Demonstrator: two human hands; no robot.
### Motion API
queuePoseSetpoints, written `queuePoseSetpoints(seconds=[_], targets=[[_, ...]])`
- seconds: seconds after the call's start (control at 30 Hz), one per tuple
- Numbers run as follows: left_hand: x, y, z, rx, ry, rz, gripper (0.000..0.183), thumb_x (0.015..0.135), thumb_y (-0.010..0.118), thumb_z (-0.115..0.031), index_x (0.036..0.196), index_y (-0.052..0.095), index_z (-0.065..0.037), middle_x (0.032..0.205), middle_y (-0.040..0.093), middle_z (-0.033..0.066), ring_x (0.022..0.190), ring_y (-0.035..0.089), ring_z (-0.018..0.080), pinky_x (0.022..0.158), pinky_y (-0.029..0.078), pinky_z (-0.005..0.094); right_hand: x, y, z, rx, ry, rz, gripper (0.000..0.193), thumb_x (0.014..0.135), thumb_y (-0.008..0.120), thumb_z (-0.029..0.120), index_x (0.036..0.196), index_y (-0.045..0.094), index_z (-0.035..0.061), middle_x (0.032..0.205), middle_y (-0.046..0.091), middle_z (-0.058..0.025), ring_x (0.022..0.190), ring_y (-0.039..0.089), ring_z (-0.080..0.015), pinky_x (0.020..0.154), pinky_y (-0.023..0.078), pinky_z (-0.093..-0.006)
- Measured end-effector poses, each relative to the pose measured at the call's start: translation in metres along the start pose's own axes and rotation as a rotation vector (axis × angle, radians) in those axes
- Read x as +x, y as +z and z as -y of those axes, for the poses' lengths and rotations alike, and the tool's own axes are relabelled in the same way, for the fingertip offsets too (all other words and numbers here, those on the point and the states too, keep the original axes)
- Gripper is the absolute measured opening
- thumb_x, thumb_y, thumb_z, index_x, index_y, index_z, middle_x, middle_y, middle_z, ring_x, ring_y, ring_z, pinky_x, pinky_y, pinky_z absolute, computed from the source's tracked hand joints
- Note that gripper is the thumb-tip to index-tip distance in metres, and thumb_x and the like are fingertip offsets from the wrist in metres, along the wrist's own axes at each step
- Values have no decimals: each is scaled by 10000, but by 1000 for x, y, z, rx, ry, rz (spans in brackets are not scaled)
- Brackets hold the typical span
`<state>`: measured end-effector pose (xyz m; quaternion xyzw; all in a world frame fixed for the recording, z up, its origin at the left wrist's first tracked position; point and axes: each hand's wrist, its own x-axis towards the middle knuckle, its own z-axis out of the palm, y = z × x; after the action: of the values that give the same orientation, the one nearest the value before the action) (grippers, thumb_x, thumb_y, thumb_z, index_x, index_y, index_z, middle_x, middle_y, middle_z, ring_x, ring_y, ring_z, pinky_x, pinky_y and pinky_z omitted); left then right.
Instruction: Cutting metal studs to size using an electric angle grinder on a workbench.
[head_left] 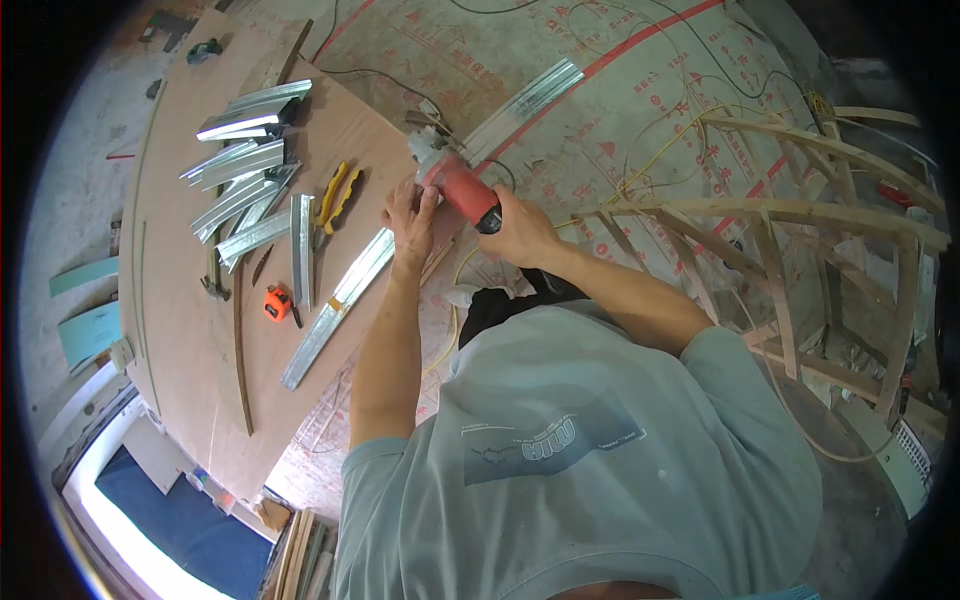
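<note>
A red angle grinder [463,188] with a grey metal head is held over the table's edge. My right hand [523,228] wraps round its black rear end. My left hand [408,220] is closed on a long silver metal channel [345,288], with its thumb close beside the grinder's head. This channel runs slantwise across the plywood edge and out past it, its far part [530,98] showing beyond the grinder. The grinder's disc and the spot where it meets the metal are hidden.
On the plywood table [190,330] lie several cut channel pieces [245,165], yellow-handled snips [338,198], an orange tape measure [278,303], a hammer [213,285] and a thin wood strip [240,360]. A wooden frame [770,210] stands at right. Yellow cable [655,158] trails over the floor.
</note>
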<state>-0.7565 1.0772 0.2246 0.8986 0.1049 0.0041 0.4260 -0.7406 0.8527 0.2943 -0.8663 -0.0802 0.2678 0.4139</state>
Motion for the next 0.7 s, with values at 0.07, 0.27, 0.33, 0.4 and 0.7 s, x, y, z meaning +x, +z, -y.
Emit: queuePoseSetpoints(seconds=[0.07, 0.27, 0.33, 0.4, 0.7], targets=[[2, 0, 1, 29, -25, 7, 643, 946, 518, -608, 1361, 578, -121, 1217, 597, 67, 1246, 437, 254, 1061, 169, 472, -2, -1, 4, 4, 12, 6, 615, 689, 754, 237, 1187, 487, -6, 926, 670, -256, 892, 655, -458, 765, 494, -513], [3, 0, -7, 82, -47, 37, 641, 952, 503, -613, 1359, 587, -126, 1316, 592, 60, 1274, 436, 257, 1054, 168, 471, 1, 3, 0, 47, 33, 1, 530, 720, 727, 244, 1126, 493, -5, 902, 673, -275, 882, 659, -476, 772, 500, -547], [3, 0, -7, 76, -33, 23, 641, 952, 500, -617, 1357, 591, -128, 1324, 591, 56, 1270, 439, 257, 1054, 165, 471, 1, 4, 0, 33, 20, -13, 524, 726, 723, 244, 1122, 492, -10, 898, 672, -277, 878, 660, -477, 766, 499, -548], [3, 0, -8, 70, -51, 29, 632, 952, 501, -615, 1350, 599, -134, 1332, 588, 60, 1275, 440, 255, 1052, 164, 474, 0, 2, 3, 37, 30, -6, 527, 728, 724, 245, 1122, 489, -13, 900, 672, -279, 878, 660, -477, 766, 499, -548], [3, 0, -8, 34, -36, 18, 636, 951, 508, -611, 1366, 593, -137, 1353, 577, 58, 1283, 436, 252, 1053, 160, 477, 0, 4, 1, 38, 51, 9, 545, 725, 735, 246, 1127, 478, -17, 899, 668, -287, 884, 661, -479, 770, 502, -544]])
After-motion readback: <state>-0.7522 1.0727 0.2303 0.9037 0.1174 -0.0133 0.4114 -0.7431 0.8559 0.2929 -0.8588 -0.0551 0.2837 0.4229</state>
